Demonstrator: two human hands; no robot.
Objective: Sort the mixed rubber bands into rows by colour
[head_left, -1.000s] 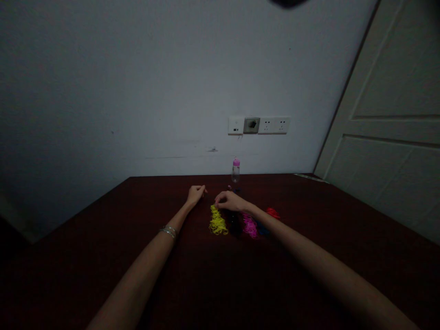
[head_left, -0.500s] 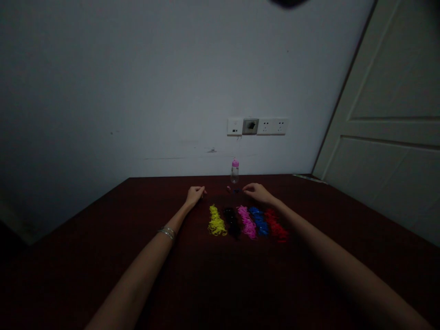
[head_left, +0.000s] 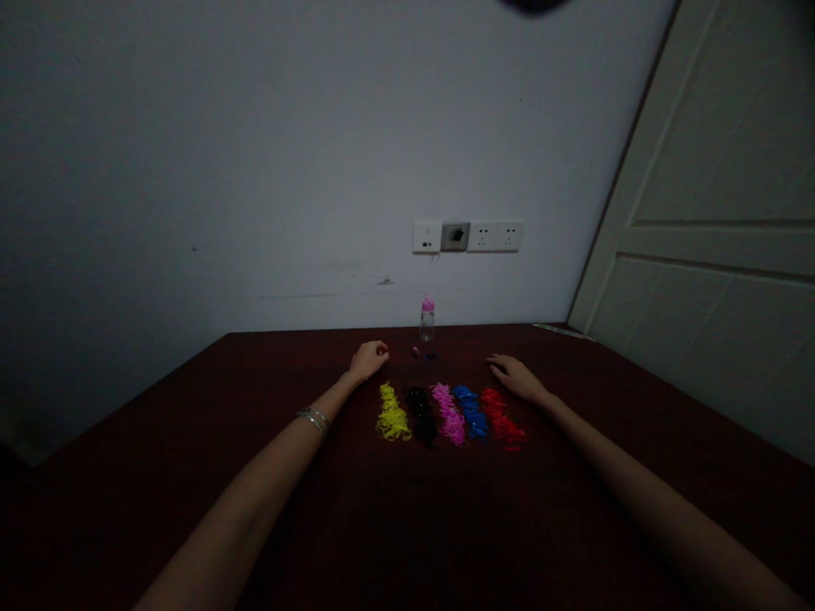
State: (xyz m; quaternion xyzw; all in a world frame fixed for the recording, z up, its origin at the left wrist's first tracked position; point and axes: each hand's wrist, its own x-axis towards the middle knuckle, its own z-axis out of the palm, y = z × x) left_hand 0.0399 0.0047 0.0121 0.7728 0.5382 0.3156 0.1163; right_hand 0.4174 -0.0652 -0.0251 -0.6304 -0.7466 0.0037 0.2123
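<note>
My left hand (head_left: pixel 369 361), with a bracelet at its wrist, rests on the table behind the yellow pile. Its fingers are curled together, and whatever they may hold is hidden. My right hand (head_left: pixel 514 376) lies behind and right of the red pile, fingers stretched out and holding nothing visible. Between the hands and nearer me are piles of small loops like rubber bands: yellow (head_left: pixel 392 416), black (head_left: pixel 421 416), pink (head_left: pixel 449 416), blue (head_left: pixel 471 412) and red (head_left: pixel 503 417). Farther back lie a small pink object (head_left: pixel 416 351) and a small dark blue object (head_left: pixel 430 356), too tiny to name.
A small clear bottle (head_left: pixel 427 324) with a pink cap stands upright near the table's back edge. The dark red table (head_left: pixel 382 518) meets a wall with sockets (head_left: pixel 495 237). A flat strip (head_left: pixel 564 331) lies at the back right, near a white door (head_left: pixel 719 314).
My right hand has moved right and slightly toward me, away from the small blue object, its fingers now more spread. My left hand has turned slightly. The view has shifted a little.
</note>
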